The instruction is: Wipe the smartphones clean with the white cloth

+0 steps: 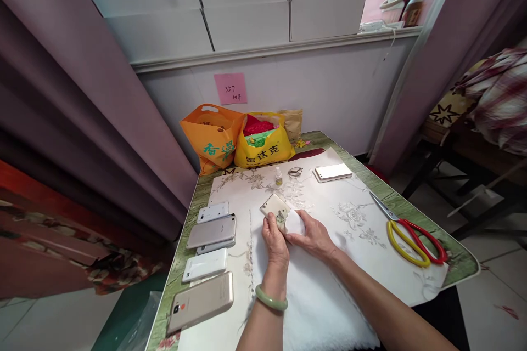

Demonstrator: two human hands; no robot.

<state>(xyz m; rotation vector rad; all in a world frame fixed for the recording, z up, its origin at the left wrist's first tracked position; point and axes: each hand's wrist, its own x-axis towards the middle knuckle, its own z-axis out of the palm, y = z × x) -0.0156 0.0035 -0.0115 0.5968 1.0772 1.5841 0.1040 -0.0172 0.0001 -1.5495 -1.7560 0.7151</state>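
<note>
Far wall (329, 88), white, bearing a pink note (230, 88) beneath a window ledge (267, 50). Purple curtains (82, 120) frame it left and right. A green wood-grain table (200, 193) stands near; pale floor tiles (498, 279) and a plaid-draped wooden bench (448, 137) lie right. Daylight enters at far right.

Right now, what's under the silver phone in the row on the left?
A second phone lies under the silver phone. Only its pale lower edge shows, and the rest is covered.

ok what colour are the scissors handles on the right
One loop is yellow, the other red; the scissors show clearly in the head view.
</note>
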